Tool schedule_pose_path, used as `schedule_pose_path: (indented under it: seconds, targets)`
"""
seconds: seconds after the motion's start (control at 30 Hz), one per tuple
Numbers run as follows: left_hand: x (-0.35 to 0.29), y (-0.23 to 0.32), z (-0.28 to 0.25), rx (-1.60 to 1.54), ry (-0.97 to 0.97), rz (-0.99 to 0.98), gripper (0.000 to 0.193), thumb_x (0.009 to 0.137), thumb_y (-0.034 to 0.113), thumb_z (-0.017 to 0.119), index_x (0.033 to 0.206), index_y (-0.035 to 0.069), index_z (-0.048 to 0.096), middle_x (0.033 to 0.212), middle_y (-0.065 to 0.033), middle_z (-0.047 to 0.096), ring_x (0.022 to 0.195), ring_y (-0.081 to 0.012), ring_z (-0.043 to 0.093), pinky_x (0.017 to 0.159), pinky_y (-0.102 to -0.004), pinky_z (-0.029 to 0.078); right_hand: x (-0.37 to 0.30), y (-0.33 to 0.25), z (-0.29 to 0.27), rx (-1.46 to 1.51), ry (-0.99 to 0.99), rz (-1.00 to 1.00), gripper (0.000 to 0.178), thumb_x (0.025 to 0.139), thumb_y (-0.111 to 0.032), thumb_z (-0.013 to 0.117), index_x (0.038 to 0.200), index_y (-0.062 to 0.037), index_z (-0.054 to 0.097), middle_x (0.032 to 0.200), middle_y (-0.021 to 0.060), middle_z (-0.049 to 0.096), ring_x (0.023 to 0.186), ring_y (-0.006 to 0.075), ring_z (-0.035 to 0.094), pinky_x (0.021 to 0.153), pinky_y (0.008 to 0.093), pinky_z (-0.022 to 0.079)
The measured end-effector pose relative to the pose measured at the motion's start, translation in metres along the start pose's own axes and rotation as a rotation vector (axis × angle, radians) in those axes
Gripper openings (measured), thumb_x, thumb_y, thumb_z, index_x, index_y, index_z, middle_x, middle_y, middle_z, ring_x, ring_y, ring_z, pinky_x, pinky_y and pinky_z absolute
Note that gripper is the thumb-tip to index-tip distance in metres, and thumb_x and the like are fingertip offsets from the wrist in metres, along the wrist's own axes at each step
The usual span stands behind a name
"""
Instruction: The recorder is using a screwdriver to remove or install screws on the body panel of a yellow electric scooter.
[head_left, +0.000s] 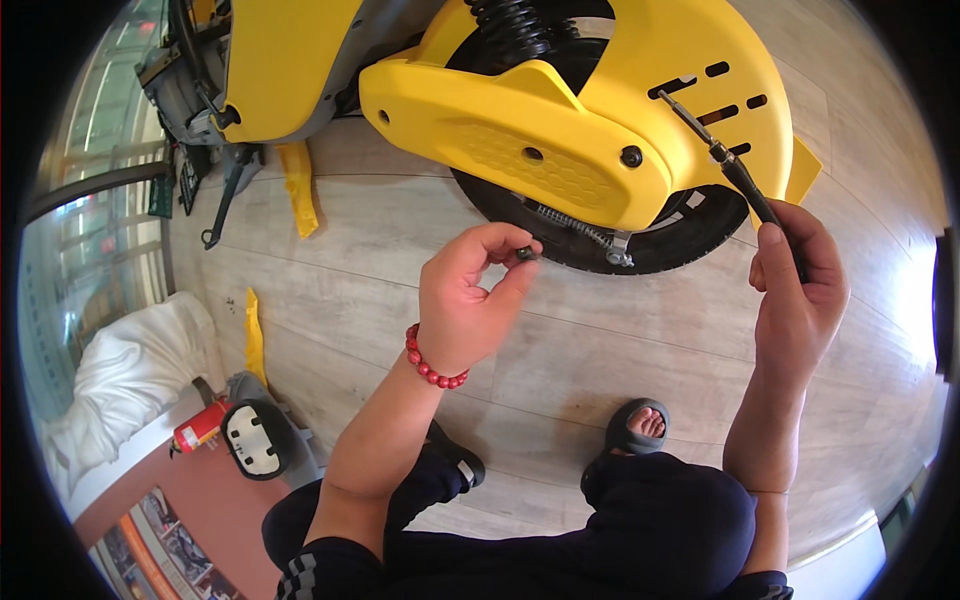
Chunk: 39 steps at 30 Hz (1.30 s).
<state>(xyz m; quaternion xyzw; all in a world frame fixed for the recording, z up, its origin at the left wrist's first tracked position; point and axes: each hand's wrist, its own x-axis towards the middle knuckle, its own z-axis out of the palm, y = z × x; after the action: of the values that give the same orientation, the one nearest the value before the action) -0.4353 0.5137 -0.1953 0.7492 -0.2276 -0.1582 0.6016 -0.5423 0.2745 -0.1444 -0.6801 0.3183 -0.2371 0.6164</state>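
My left hand (465,300), with a red bead bracelet (430,365) at its wrist, pinches a small dark bolt-like piece (527,253) between thumb and fingertips. Its exact kind is too small to tell. My right hand (800,280) is wrapped round the black handle of a screwdriver (740,178). The metal shaft slants up and left, its tip by the slots in the yellow rear fender (765,65). A yellow side cover (510,130) spans the scooter's wheel area. In that cover sit two open holes and a black bolt (631,157) at its right end.
The black rear tyre (690,245) rests on the wood-look floor (570,330), a spring (575,225) beside it. A kickstand (228,195) and yellow strips (298,190) are at left. A red fire extinguisher (203,425) and white cloth (140,370) lie lower left.
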Motion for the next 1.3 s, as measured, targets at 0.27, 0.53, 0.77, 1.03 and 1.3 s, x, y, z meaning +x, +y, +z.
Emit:
schedule_pose_path:
  seconds: [0.27,0.53,0.77,1.03,1.3]
  targets:
    - [-0.051,-0.104,-0.007,0.537,-0.334,-0.239,0.015,0.078,0.001,0.063,0.092,0.004,0.06,0.083,-0.0112,0.064,0.077,-0.0256,0.063,0.069,-0.0355,0.051,-0.003,-0.004,-0.007,-0.005,0.02,0.025,0.021,0.086,-0.002,0.061,0.106,0.0044,0.062,0.078,-0.0015,0.058,0.065,0.0014,0.045,0.058,0.0156,0.035]
    - [-0.079,-0.173,-0.017,0.68,-0.335,-0.307,0.015,0.077,0.002,0.065,0.091,0.006,0.06,0.083,-0.0093,0.061,0.075,-0.0246,0.06,0.069,-0.0355,0.05,-0.015,-0.012,-0.005,-0.152,0.019,-0.085,0.016,0.082,0.003,0.064,0.097,0.0011,0.06,0.079,-0.0006,0.058,0.066,0.0017,0.047,0.059,0.0153,0.036]
    - [-0.075,-0.168,-0.018,0.693,-0.354,-0.246,0.016,0.077,0.005,0.067,0.092,0.005,0.06,0.083,-0.0091,0.061,0.079,-0.0251,0.061,0.071,-0.0355,0.051,-0.024,-0.019,-0.003,-0.168,0.111,-0.233,0.017,0.08,0.005,0.066,0.095,0.0005,0.058,0.079,0.0005,0.058,0.063,0.0,0.045,0.054,0.0151,0.032]
    - [-0.029,-0.03,-0.019,0.269,-0.472,-0.474,0.025,0.089,0.019,0.062,0.108,0.003,0.059,0.094,-0.0093,0.065,0.079,-0.0163,0.062,0.074,-0.03,0.05,-0.024,-0.021,0.004,-0.4,-0.066,-0.866,0.026,0.069,0.012,0.069,0.09,-0.0004,0.058,0.077,0.008,0.057,0.064,0.0221,0.058,0.059,0.0303,0.049]
    - [0.02,0.087,0.011,-0.576,-0.443,-0.6,0.039,0.099,0.035,0.045,0.113,-0.001,0.053,0.092,-0.004,0.056,0.083,-0.0102,0.052,0.077,-0.0234,0.044,-0.048,-0.008,0.054,-0.282,-0.309,-1.189,0.026,0.063,-0.001,0.069,0.088,-0.0039,0.063,0.073,0.0046,0.05,0.06,0.0188,0.051,0.053,0.0322,0.047]
